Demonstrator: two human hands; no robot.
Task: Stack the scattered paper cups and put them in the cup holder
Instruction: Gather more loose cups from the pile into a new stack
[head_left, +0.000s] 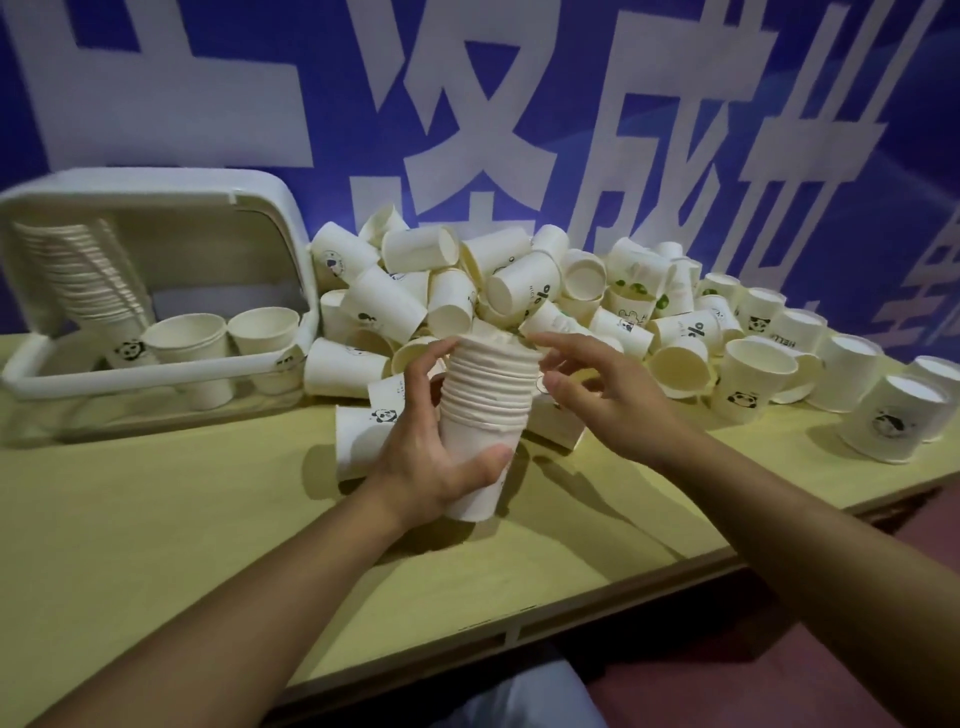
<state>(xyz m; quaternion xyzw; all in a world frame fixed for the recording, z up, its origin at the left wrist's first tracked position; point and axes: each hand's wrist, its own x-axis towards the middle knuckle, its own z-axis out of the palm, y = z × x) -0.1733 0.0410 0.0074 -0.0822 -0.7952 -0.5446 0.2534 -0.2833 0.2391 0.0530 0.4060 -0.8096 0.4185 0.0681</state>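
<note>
1. Left hand (431, 457): grip closed round the lower part of a nested stack of cups (485, 415), thumb across the bottom cup, fingers reaching up the far side toward the rims.
2. Stack held upright, slightly tilted, above the table (156, 519), just in front of the heap.
3. Right hand (597, 395): grip released, fingers spread and loosely bent, hovering just beside the top of the stack; nothing held, contact with the rims impossible to tell.
4. Done so far, judging from the layout: cup holder (291, 218) at the left of the table already loaded with one long nested column (78, 275) leaning along its left side, plus two shorter nested groups (187, 343) standing open-side up in its front part.
5. In hand: a stack of a dozen or so cups, by the look of the rims, not yet in the holder.
6. Left to do: most of the job. Large heap of loose cups (519, 291) piled against the blue banner (571, 104), lying on their sides at all angles, with more standing upside down (893, 421) along the right of the table.
7. Likely next: adding more from the heap, or carrying the held stack left to the holder.
</note>
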